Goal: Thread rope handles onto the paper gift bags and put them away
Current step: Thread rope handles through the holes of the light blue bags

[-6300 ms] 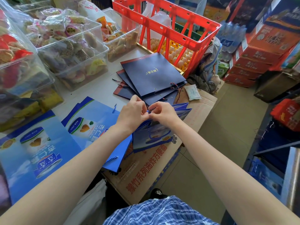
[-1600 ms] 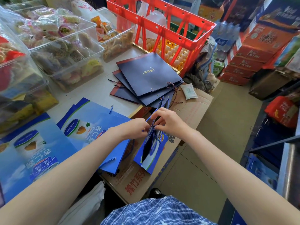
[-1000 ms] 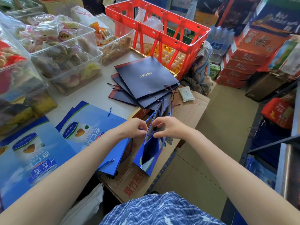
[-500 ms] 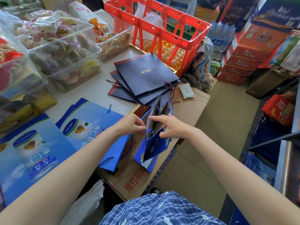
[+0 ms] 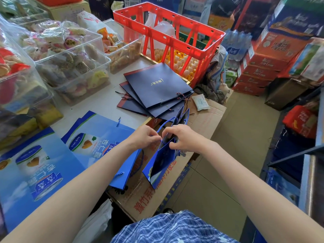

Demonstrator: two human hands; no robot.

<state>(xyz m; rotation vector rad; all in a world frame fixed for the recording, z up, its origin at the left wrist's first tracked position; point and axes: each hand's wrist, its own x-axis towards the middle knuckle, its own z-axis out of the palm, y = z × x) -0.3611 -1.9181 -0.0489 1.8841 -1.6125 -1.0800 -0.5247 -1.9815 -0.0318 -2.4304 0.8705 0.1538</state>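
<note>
A blue paper gift bag [image 5: 162, 160] stands half open on its edge on a cardboard box [image 5: 205, 118], its mouth facing up. My left hand [image 5: 143, 136] pinches a blue rope handle [image 5: 164, 123] at the bag's near top edge. My right hand [image 5: 182, 137] grips the bag's rim from the right, fingers curled into the mouth. The rope arcs up between both hands. Flat blue bags [image 5: 98, 137] lie on the table to the left, and flat navy bags [image 5: 156, 88] lie stacked farther back.
Clear plastic bins of snacks [image 5: 70, 58] line the table's left and back. A red crate [image 5: 168, 41] stands over egg trays behind the navy bags. A white packet [image 5: 200, 102] lies on the cardboard box. Stacked cartons [image 5: 263, 67] fill the right; the floor lies below.
The bag went from lying flat to standing on edge and half open. Since half a second ago both hands have drawn closer together at the bag's top rim.
</note>
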